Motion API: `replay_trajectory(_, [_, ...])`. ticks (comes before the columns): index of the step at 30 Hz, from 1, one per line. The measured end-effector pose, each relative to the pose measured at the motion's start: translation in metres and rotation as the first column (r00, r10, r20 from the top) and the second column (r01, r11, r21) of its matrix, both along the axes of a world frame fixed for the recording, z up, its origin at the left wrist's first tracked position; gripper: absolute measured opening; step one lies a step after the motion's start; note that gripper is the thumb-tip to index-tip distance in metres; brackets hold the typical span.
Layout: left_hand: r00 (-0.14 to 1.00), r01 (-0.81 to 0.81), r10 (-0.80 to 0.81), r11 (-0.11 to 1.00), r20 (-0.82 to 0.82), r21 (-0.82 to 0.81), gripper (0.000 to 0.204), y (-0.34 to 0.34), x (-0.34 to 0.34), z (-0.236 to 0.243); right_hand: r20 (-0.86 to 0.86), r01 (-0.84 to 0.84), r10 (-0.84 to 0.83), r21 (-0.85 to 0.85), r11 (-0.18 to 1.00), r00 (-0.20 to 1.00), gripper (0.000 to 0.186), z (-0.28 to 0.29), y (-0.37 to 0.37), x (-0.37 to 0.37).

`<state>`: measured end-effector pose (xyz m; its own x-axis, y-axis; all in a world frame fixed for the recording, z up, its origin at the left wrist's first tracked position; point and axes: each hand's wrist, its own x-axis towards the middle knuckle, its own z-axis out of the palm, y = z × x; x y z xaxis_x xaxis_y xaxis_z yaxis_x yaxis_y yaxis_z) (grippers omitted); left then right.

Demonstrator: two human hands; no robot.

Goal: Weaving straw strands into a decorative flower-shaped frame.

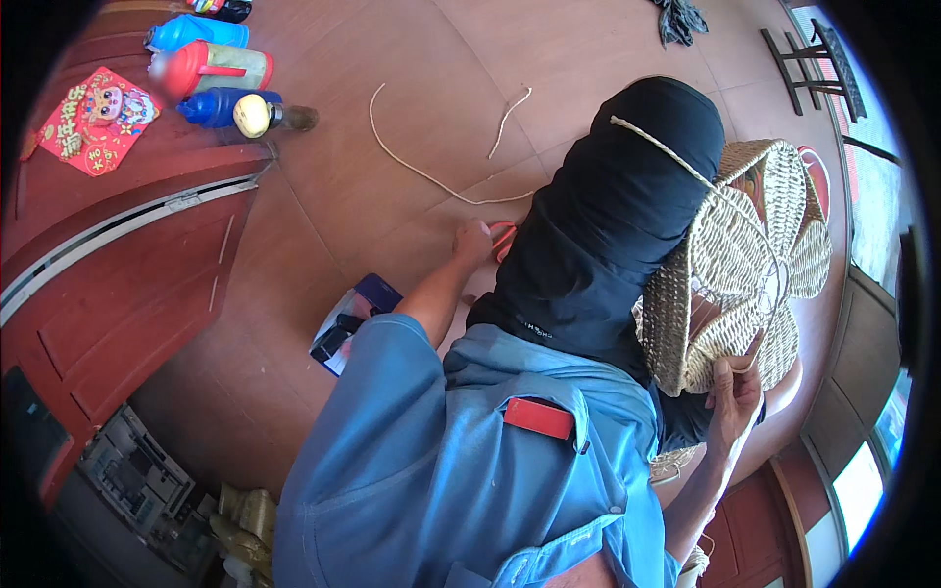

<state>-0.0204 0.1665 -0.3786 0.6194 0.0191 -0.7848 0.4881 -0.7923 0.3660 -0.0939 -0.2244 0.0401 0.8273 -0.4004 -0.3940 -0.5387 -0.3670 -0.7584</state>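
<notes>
Head view, looking down over blue shirt (431, 470) and black-trousered leg (608, 225).

Right hand (737, 390) — fingers pinched together on the lower edge of the woven piece (730, 265), a flower-shaped straw weave over a wire frame. It leans against the raised leg, likely so the knee props it while the hand steadies the rim. A cord (667, 152) runs from the weave up across the knee.

Left hand (473, 242) is down at the floor (412, 186), closed on something red (504, 238) — looks like a handle, can't tell what tool. Fingers curled round it, not spread.

Loose cord lengths (421, 171) lie on the floor just beyond that hand, within reach.

Containers: bottles (221, 73) lie on their sides at top left — blue ones plus a red-capped one; contents not visible. A clear packet (353, 321) lies by the left forearm; dark items inside, unclear.

Red paper decoration (96, 120) lies on the dark red door panel at left.
</notes>
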Motion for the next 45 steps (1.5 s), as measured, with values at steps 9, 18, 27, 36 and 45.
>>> replay_trajectory(9, [0.793,0.383,-0.305,0.923,0.527,-0.043,0.040,-0.014,-0.042,0.021,-0.083,0.096,-0.096,0.000,0.995,0.992,0.013,0.010,0.009,0.005])
replay_trajectory(18, [0.870,0.490,-0.476,0.863,0.129,-0.120,0.033,0.033,0.003,0.066,-0.118,0.065,-0.072,-0.060,0.996,0.990,0.018,0.011,0.012,0.011])
replay_trajectory(27, [0.994,0.008,-0.031,0.976,-0.102,-0.217,0.029,0.060,0.067,0.109,0.054,-0.017,0.019,-0.039,0.999,0.998,0.022,0.009,0.006,0.005])
replay_trajectory(36, [0.636,-0.161,0.552,0.778,0.539,-0.607,0.032,0.002,0.157,0.303,0.143,-0.056,0.062,-0.043,0.998,0.988,0.018,0.006,0.005,0.001])
replay_trajectory(45, [0.430,0.704,-0.500,0.707,0.752,0.068,0.036,-0.101,0.089,0.445,0.202,-0.014,0.035,-0.106,0.994,0.979,0.018,-0.008,0.000,-0.003])
